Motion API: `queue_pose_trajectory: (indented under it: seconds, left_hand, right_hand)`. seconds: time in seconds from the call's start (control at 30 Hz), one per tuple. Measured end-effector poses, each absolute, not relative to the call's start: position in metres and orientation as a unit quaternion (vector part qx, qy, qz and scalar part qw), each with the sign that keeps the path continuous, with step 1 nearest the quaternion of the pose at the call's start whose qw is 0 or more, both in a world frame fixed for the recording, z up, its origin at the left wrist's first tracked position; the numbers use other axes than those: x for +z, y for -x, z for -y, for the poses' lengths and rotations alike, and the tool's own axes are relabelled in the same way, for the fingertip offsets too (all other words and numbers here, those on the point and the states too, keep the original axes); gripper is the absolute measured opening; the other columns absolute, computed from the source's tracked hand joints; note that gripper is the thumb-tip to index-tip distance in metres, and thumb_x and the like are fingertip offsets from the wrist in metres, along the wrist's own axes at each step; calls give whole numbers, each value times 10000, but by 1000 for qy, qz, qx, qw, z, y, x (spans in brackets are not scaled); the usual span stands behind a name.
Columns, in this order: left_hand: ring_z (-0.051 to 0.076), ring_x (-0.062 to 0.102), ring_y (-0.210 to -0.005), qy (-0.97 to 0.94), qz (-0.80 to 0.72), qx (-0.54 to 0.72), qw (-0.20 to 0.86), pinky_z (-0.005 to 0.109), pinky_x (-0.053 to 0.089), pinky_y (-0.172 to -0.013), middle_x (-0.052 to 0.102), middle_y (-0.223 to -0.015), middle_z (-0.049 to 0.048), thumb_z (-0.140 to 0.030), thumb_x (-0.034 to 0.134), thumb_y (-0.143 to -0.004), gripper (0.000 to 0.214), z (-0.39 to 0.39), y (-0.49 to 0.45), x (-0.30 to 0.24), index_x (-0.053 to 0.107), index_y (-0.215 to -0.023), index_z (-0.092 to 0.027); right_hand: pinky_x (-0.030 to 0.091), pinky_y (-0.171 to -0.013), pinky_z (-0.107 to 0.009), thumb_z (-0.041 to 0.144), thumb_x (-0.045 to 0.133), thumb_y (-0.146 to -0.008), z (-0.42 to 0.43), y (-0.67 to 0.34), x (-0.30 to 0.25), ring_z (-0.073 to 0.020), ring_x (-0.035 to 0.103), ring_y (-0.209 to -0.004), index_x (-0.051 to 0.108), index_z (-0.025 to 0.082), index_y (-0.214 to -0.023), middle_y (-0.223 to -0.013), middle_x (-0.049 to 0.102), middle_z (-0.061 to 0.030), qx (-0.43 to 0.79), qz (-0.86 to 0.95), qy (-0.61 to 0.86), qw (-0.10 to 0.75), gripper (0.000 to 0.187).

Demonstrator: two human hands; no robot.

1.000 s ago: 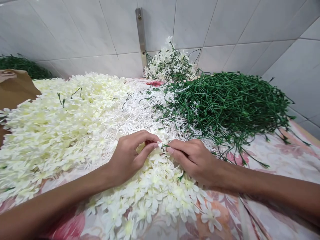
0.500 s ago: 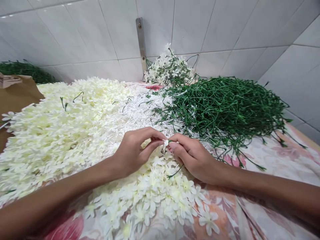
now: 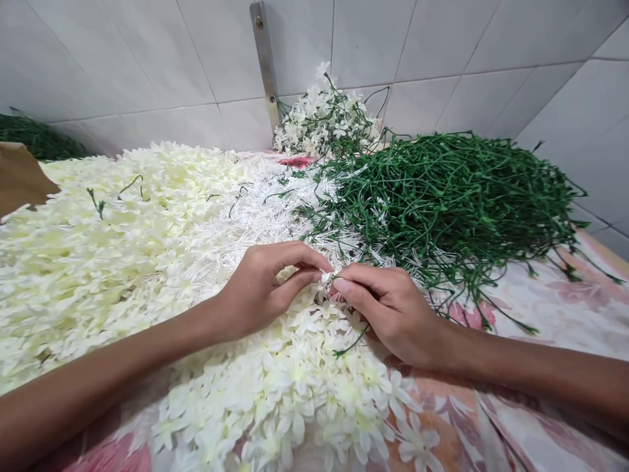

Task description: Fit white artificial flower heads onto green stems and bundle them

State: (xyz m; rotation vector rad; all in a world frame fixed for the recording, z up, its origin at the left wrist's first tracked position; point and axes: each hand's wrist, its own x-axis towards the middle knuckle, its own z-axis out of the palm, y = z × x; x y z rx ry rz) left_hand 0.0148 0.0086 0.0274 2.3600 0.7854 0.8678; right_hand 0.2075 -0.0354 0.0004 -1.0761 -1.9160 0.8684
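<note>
My left hand point(image 3: 268, 282) and my right hand point(image 3: 388, 305) meet fingertip to fingertip above a heap of loose cream-white fabric flowers point(image 3: 147, 262). The left thumb and forefinger pinch a small white flower point(image 3: 326, 276). The right hand's fingers are closed on a thin green stem point(image 3: 350, 342) that runs down under the palm, its tip at the flower. Beneath the hands lie more white flowers point(image 3: 304, 387) on a floral cloth point(image 3: 540, 314). A pile of bare green stems point(image 3: 442, 196) lies just behind the right hand.
Small white plastic pieces point(image 3: 275, 216) are spread between the flowers and the stems. A bunch of stems with flowers on them point(image 3: 324, 121) leans on the tiled wall by a metal strip point(image 3: 265, 59). Brown paper point(image 3: 19, 177) and more greenery point(image 3: 34, 137) sit far left.
Both hands stay pinched together at the same spot; the flower sits closer against the stem tip. The camera view has shifted slightly.
</note>
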Motion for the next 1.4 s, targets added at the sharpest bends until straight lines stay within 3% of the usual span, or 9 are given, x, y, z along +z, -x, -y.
queue_pose_trajectory:
  seconds: [0.1,0.27,0.5,0.83,1.1,1.4]
  left_hand:
    - [95,635,-723,-848,-309,301,307,171,499,-647,689,-848,19,-150,565,-856,178,-10,-14,29,628,-1022,-173]
    - [95,607,-686,-849,-313,274,325,189,473,-620,662,-766,9,-188,568,-861,97,-12,-14,33,637,-805,-150]
    - [97,614,-652,-823,-338,304,342,186,490,-600,671,-736,5,-199,599,-841,72,-9,-18,31,641,-817,-146]
    - [84,608,-655,-880,-326,299,174,162,459,-610,670,-753,2,-144,547,-862,79,0,-18,33,613,-820,-152]
    - [67,569,-621,-865,-347,320,169,146,425,-581,633,-713,-5,-117,524,-862,84,4,-23,23,578,-803,-144]
    - [68,548,-592,-864,-345,329,163,159,419,-550,629,-718,-6,-111,525,-862,81,7,-24,21,565,-811,-160]
  right_hand:
    - [307,-510,-210,235,423,-937,35,-207,0,-70,358,-515,486,156,-662,-572,389,41,353,746,417,381,293]
    - [313,-503,-213,241,432,-936,35,-207,0,-68,366,-507,503,157,-673,-575,405,39,360,739,414,391,285]
    - [306,-486,-220,273,431,-934,36,-208,0,-67,348,-472,459,173,-649,-537,378,51,399,712,424,393,303]
    - [301,-502,-218,234,436,-933,35,-206,2,-66,350,-485,454,167,-627,-541,368,50,349,743,426,380,314]
    - [282,-504,-202,196,440,-931,35,-206,-1,-57,321,-490,385,171,-626,-551,335,57,330,752,411,395,311]
    - [270,-504,-216,213,417,-933,34,-206,-1,-67,323,-489,439,165,-630,-547,355,46,333,754,421,379,307]
